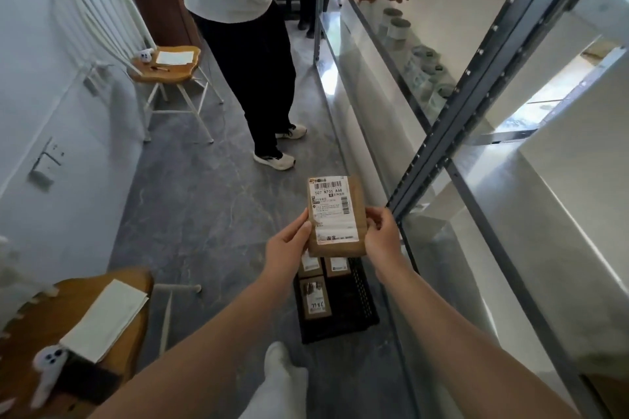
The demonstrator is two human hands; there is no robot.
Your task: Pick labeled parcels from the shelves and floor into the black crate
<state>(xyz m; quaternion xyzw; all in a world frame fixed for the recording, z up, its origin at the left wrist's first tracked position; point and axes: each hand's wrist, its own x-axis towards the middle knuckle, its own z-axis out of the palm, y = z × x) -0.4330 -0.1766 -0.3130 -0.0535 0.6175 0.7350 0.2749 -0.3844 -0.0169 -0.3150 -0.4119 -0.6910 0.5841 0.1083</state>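
Left hand point(289, 243), right hand point(383, 236) grip labeled parcel point(335, 214) above black crate point(359, 311); dropped from here, it may miss.

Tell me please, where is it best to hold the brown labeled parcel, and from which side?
Take the parcel by its two long side edges, low down, coming from left and right, as the left hand and right hand do. It is flat and held upright, so the thin edges suit a pinch, and this leaves the label readable.
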